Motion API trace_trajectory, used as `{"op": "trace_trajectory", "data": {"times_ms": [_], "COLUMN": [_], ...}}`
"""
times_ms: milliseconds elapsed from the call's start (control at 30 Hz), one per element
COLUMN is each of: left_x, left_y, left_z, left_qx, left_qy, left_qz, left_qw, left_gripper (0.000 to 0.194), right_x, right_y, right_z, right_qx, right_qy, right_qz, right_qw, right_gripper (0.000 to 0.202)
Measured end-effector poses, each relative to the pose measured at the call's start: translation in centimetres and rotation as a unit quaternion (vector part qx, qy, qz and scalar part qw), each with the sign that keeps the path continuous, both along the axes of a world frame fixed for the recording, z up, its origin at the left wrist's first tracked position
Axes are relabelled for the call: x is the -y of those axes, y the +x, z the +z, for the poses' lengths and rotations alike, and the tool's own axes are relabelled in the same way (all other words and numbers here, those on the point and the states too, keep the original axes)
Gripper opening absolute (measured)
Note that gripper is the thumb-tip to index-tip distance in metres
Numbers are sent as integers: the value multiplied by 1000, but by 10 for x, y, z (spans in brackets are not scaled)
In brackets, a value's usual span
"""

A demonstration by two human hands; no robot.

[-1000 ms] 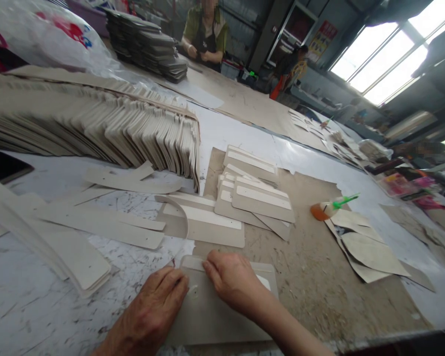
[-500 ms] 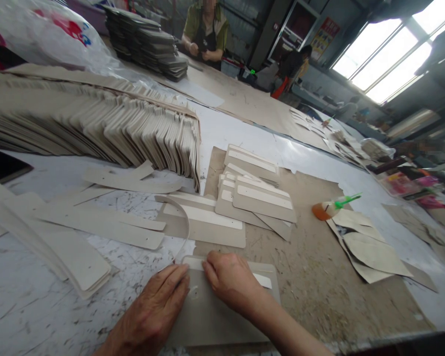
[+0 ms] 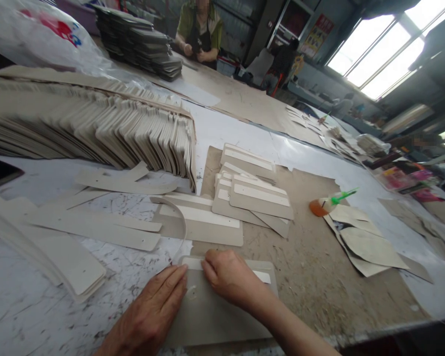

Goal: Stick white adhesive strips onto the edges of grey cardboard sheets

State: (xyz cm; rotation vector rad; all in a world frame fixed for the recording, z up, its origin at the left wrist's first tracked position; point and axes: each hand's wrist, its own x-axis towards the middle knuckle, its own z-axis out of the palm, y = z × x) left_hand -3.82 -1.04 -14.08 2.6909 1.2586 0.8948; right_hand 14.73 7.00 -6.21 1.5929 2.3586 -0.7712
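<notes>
Since a second ago little has shifted: both hands stay pressed on the grey card panel. The left hand lies flat, fingers spread, on its left edge. The right hand seems to pinch the white tape strip along its top edge; the curled backing strip rises just beyond.

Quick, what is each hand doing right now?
Left hand: open, pressed flat on the grey card piece.
Right hand: fingers curled at the white strip on that piece; grip cannot be told.
</notes>
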Motion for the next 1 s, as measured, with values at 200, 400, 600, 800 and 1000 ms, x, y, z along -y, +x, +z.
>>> {"op": "trace_trajectory", "data": {"times_ms": [200, 400, 600, 800, 1000], "left_x": [0, 1, 0, -4, -9], "left_y": [0, -1, -1, 1, 2], "left_z": [0, -3, -2, -1, -15], "left_qx": [-3, 4, 4, 7, 26], "left_qy": [1, -11, -3, 14, 53], "left_qz": [-3, 3, 3, -11, -1], "left_qw": [1000, 1000, 1000, 1000, 998], "left_gripper": [33, 32, 31, 32, 34], "right_x": [-3, -2, 1, 0, 2], "right_y": [3, 1, 1, 0, -7], "right_z": [6, 5, 3, 1, 12], "right_qx": [-3, 7, 13, 22, 52], "right_qy": [-5, 10, 20, 16, 31], "right_qz": [15, 22, 18, 20, -18], "right_qw": [1000, 1000, 1000, 999, 998], "right_gripper": [26, 29, 31, 30, 31]}}
